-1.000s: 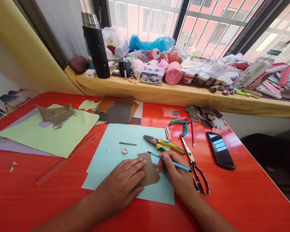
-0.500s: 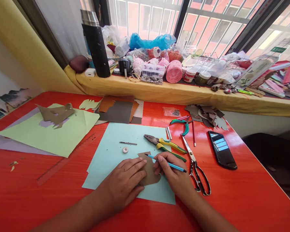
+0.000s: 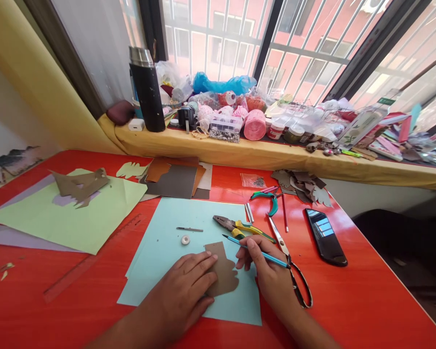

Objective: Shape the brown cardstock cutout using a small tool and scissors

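Observation:
My left hand [image 3: 191,288] lies flat, fingers stretched over the left side of a brown cut piece [image 3: 223,271] with a wavy right edge. Under it is light blue paper [image 3: 167,252]. In my right hand [image 3: 263,257] is a blue pen [image 3: 269,255], its dark tip pointing left, just off the piece's upper right. Behind the pen lie combination pliers [image 3: 236,225] with yellow and green handles, partly hidden by my right hand. Scissors [image 3: 281,242] with black handles rest to the right of that hand. A small round white disc [image 3: 185,240] and a thin metal rod [image 3: 189,229] sit on the paper.
Right of the scissors lies a phone [image 3: 325,237]. Teal-handled pliers [image 3: 271,202], a pencil [image 3: 285,213] and brown scraps [image 3: 305,184] are farther back. Green paper [image 3: 105,218] and a clear ruler [image 3: 90,259] lie left. A black flask [image 3: 148,92] stands on the cluttered sill.
My right hand has lifted the pen off the brown piece and shifted right, uncovering its wavy edge. My left hand stays on the piece. The camera view has tilted slightly up.

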{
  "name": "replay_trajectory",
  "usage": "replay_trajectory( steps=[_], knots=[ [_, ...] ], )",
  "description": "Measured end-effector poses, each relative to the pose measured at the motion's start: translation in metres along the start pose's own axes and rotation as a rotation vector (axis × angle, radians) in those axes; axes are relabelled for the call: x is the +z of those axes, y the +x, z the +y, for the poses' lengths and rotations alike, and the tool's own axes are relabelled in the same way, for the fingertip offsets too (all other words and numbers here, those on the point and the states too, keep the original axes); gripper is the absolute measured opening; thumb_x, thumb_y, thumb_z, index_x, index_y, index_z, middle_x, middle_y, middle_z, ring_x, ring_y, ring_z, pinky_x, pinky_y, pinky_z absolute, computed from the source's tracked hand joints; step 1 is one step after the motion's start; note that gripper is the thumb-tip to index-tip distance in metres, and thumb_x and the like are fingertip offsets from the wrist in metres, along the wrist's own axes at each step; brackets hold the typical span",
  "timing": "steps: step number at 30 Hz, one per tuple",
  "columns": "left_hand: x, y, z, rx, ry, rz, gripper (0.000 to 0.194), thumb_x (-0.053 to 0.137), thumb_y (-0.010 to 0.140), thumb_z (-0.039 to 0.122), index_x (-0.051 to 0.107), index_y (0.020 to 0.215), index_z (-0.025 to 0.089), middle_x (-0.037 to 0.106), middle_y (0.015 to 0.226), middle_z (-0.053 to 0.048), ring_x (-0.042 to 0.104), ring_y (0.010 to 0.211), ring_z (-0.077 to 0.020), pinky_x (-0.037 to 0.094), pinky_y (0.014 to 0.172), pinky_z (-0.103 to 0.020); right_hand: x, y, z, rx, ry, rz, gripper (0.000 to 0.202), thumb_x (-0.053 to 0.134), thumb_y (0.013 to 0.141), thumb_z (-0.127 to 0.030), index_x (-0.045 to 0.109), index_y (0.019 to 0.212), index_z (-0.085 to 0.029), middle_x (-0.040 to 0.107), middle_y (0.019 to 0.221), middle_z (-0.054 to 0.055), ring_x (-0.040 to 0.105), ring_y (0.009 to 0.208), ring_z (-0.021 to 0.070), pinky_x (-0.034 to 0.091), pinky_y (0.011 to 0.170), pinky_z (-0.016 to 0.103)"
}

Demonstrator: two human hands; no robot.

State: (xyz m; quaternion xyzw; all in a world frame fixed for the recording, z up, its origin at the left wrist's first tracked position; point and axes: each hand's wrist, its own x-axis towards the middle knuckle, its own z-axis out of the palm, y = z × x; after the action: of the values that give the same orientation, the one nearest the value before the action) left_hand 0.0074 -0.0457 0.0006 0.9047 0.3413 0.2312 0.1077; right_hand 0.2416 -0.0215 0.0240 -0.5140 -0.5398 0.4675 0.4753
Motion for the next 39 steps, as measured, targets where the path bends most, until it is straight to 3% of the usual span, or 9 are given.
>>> replay_trajectory(
  steps=[7,12,14,17,20,28,31,36,39],
  knots=[
    [-0.006,0.003,-0.006,0.074,0.057,-0.015,0.027,0.059,0.094,0.017,0.065,0.121,0.020,0.066,0.144,-0.009,0.061,0.132,-0.0276,0.054,0.107,-0.041,-0.007,0.041,-0.033,-0.097,-0.207,-0.049,0.029,0.058,0.102,-0.048,0.071,0.098,-0.022,0.073,0.085,0.004,0.070,0.070,0.0189,0.054,0.063,0.029],
    [-0.004,-0.001,-0.014,0.127,0.159,0.018,0.026,0.063,0.092,0.021,0.066,0.118,0.020,0.067,0.144,-0.009,0.066,0.127,-0.0267,0.057,0.102,-0.036,-0.015,0.092,-0.045,-0.416,-0.775,-0.109,0.020,0.052,0.106,-0.032,0.070,0.110,-0.025,0.074,0.106,0.007,0.071,0.095,0.0236,0.052,0.084,0.034],
    [-0.003,-0.002,-0.016,0.142,0.173,0.023,0.025,0.065,0.092,0.024,0.066,0.117,0.021,0.067,0.144,-0.008,0.066,0.126,-0.0256,0.056,0.102,-0.034,-0.018,0.110,-0.044,-0.406,-1.030,-0.138,0.024,0.050,0.104,-0.021,0.069,0.118,-0.024,0.073,0.114,0.009,0.071,0.096,0.0240,0.051,0.083,0.032],
    [-0.002,-0.001,-0.018,0.152,0.158,0.025,0.025,0.065,0.092,0.023,0.066,0.117,0.021,0.067,0.144,-0.007,0.065,0.128,-0.0251,0.055,0.103,-0.033,-0.019,0.128,-0.041,-0.280,-1.378,-0.252,0.044,0.055,0.089,-0.001,0.066,0.126,-0.023,0.071,0.120,0.010,0.071,0.094,0.0233,0.048,0.074,0.028],
    [-0.004,0.001,-0.016,0.130,0.132,0.032,0.026,0.062,0.091,0.018,0.066,0.117,0.020,0.067,0.144,-0.008,0.064,0.129,-0.0252,0.054,0.105,-0.033,-0.017,0.135,-0.036,-0.171,-1.570,-0.375,0.043,0.056,0.085,0.001,0.066,0.121,-0.021,0.070,0.115,0.010,0.071,0.093,0.0229,0.044,0.069,0.027],
    [-0.007,0.003,-0.011,0.086,0.073,-0.032,0.029,0.061,0.091,0.016,0.063,0.120,0.021,0.065,0.146,-0.009,0.062,0.132,-0.0267,0.055,0.104,-0.039,-0.021,0.137,-0.029,-0.117,-1.590,-0.442,0.030,0.056,0.089,-0.002,0.068,0.112,-0.018,0.068,0.114,0.013,0.071,0.095,0.0243,0.041,0.068,0.027],
    [-0.006,0.001,-0.011,0.078,0.061,-0.037,0.028,0.060,0.093,0.016,0.062,0.120,0.020,0.063,0.148,-0.009,0.061,0.133,-0.0278,0.055,0.104,-0.042,-0.022,0.132,-0.030,-0.126,-1.542,-0.386,0.032,0.050,0.096,-0.005,0.069,0.117,-0.019,0.071,0.114,0.012,0.072,0.094,0.0235,0.042,0.068,0.027],
    [0.000,-0.002,-0.009,0.040,0.031,-0.002,0.023,0.057,0.097,0.018,0.063,0.118,0.020,0.064,0.147,-0.010,0.060,0.133,-0.0287,0.054,0.105,-0.045,-0.012,0.097,-0.024,-0.224,-1.176,-0.173,0.027,0.048,0.104,-0.020,0.070,0.120,-0.021,0.077,0.115,0.007,0.073,0.100,0.0227,0.049,0.079,0.028],
    [0.006,-0.002,-0.006,0.013,0.024,0.037,0.017,0.055,0.100,0.020,0.065,0.113,0.021,0.067,0.143,-0.009,0.063,0.130,-0.0281,0.054,0.106,-0.045,-0.003,0.064,-0.015,-0.272,-0.988,-0.236,0.026,0.050,0.103,-0.024,0.070,0.119,-0.024,0.078,0.114,0.005,0.074,0.096,0.0218,0.052,0.080,0.029]
  ],
)
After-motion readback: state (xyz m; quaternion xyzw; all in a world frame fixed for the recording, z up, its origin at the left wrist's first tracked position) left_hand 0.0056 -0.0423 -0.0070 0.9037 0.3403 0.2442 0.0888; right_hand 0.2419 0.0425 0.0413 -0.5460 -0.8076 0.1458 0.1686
